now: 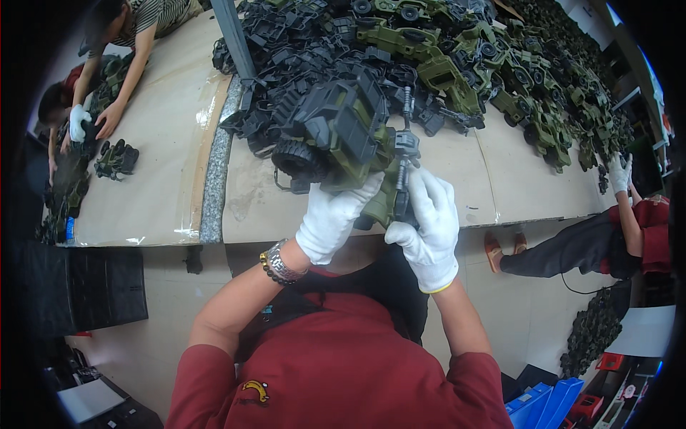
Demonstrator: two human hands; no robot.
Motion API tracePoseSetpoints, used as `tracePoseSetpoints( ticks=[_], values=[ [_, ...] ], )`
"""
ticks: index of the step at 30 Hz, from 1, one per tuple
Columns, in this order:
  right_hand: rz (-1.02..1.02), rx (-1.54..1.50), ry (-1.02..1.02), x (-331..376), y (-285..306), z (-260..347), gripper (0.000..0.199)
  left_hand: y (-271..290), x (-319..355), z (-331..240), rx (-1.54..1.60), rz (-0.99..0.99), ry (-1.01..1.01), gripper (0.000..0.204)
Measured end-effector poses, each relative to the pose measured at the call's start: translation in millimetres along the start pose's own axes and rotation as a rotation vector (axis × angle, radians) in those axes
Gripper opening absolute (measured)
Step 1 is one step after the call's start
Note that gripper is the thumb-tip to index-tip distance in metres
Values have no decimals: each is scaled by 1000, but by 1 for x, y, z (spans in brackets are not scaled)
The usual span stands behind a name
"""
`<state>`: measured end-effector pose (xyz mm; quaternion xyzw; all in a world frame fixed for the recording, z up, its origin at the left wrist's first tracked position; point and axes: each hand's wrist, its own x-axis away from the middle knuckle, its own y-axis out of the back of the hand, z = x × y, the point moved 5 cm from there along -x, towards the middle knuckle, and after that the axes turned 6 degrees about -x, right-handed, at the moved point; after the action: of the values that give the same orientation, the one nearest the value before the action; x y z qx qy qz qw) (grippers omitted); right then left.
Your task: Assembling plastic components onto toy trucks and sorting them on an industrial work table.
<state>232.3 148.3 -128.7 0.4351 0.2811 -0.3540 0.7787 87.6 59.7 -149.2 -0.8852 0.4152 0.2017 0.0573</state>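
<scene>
A toy military truck (344, 127), olive green with a dark grey top and a black spare wheel, is held up just over the table's near edge. My left hand (334, 220), in a white glove, grips it from below, near the spare-wheel side. Closed around the green end nearest me is my right hand (431, 232), also gloved in white; its fingertips touch beside a dark grey gun-like part (406, 145) with a ribbed rod. That part runs along the truck's right side. My fingers hide its lower end, and whether it is fixed there I cannot tell.
Behind the truck lies a heap of dark grey toy parts (286, 53), with green toy vehicles (457, 79) piled to the right. A grey metal post (234, 39) rises at the left. Co-workers handle toys at both sides. Blue bins (544, 405) stand lower right.
</scene>
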Motion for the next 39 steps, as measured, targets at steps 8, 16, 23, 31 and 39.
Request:
tracePoseSetpoints(
  ticks=[8,16,23,31,39],
  values=[
    [135,127,77,-11,1,5,82,-4,-2,1,217,-62,197,34],
    [-92,96,151,-33,-4,45,91,-26,9,-27,1286,59,915,55],
    [-159,16,289,-62,-15,25,57,-20,15,-10,1332,-262,834,53],
    [-156,467,39,-135,7,-66,64,143,-70,25,739,-406,489,48],
    [409,647,-307,-185,14,-217,53,209,-69,-28,80,-772,38,65]
  ],
)
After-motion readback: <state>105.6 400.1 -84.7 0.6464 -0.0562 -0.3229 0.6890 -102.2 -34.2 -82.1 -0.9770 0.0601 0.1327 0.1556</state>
